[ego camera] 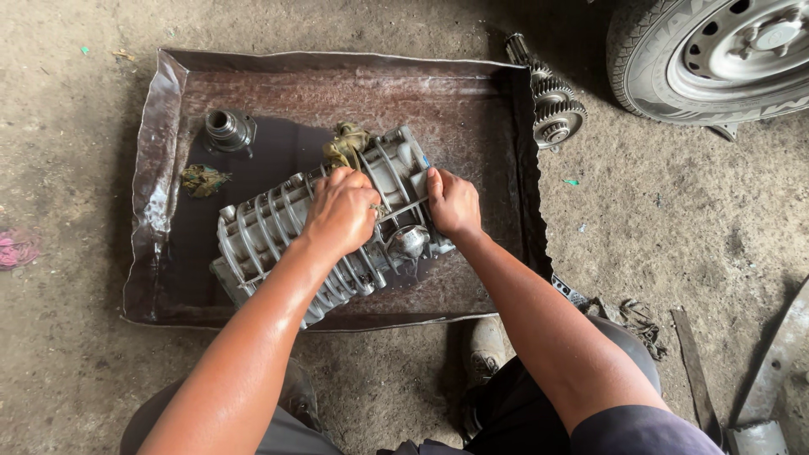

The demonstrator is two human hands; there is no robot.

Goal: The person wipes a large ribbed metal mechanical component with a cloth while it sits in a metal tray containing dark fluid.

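Observation:
A ribbed grey metal gearbox casing [270,232] lies slanted in a shallow sheet-metal tray [160,177] holding dark liquid. My left hand [341,211] presses on the casing's middle with fingers curled over the ribs. My right hand [452,202] grips the casing's right end. A dirty yellowish rag [347,143] sticks out at the casing's far edge, just beyond my left hand.
A round metal hub [226,129] and a small rag scrap [202,179] sit in the tray's left part. A gear shaft [548,97] lies on the dirt floor at the tray's far right corner, near a car wheel [716,55]. Metal strips [695,371] lie at right.

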